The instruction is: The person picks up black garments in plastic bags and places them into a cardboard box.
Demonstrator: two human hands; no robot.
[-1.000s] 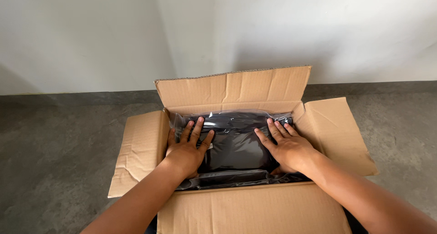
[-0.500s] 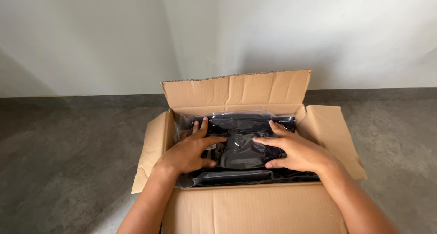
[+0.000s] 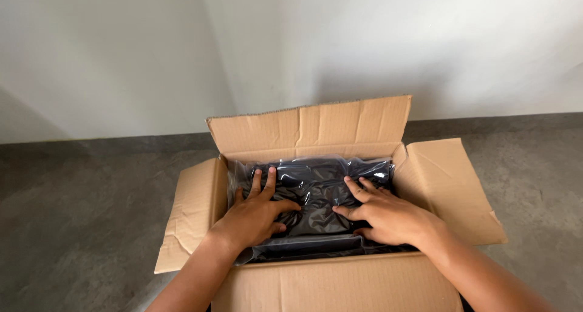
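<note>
An open brown cardboard box (image 3: 316, 127) sits on the floor with its four flaps spread out. Inside lies a dark item wrapped in clear crinkled plastic (image 3: 319, 187), filling the box. My left hand (image 3: 255, 212) rests flat on the left part of the wrapped item, fingers spread. My right hand (image 3: 385, 212) presses flat on the right part, fingers pointing left and apart. Neither hand grips anything.
The box stands on a grey concrete floor (image 3: 85, 215) close to a white wall (image 3: 291, 45). The near flap (image 3: 340, 284) lies between me and the box's inside; side flaps (image 3: 188, 215) stick out left and right.
Both hands have shifted a little on the plastic-wrapped item, staying flat on it. The view has moved slightly, so the box sits a bit further right and higher.
</note>
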